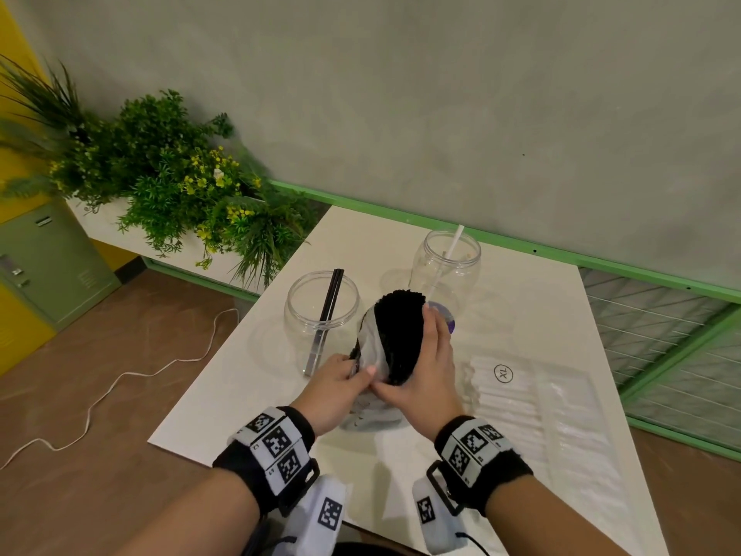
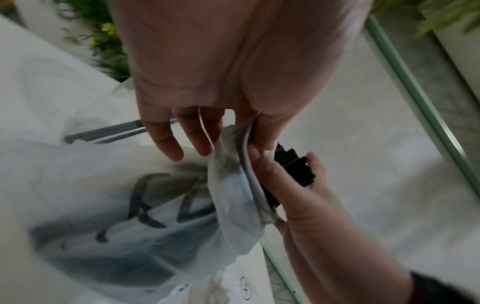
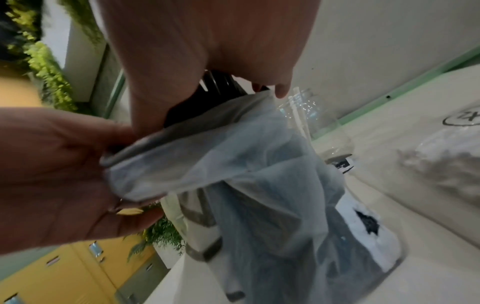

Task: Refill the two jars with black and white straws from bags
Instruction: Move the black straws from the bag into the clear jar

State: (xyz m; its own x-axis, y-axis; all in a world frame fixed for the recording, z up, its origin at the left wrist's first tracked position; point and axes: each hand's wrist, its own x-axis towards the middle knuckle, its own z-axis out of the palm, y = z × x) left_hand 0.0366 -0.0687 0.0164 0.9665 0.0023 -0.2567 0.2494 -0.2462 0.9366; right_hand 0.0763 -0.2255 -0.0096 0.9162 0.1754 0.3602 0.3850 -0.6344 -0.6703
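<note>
A thick bundle of black straws (image 1: 399, 335) stands in a translucent plastic bag (image 1: 371, 343) at the middle of the white table (image 1: 541, 307). My right hand (image 1: 425, 367) wraps round the bundle (image 3: 207, 94); my left hand (image 1: 341, 379) pinches the bag's rolled rim (image 2: 249, 164) beside it. The bag (image 3: 246, 174) hangs down below both hands. A clear jar (image 1: 320, 311) with a few black straws stands just left of the bundle. A second clear jar (image 1: 447, 266) with one white straw stands behind it. A flat bag of white straws (image 1: 533, 399) marked XL lies at the right.
Green plants (image 1: 168, 182) in a white planter fill the far left, beyond the table's corner. A white cable (image 1: 112, 391) trails over the brown floor on the left. A green rail (image 1: 441, 230) runs along the wall behind the table, with mesh panels (image 1: 661, 335) to the right.
</note>
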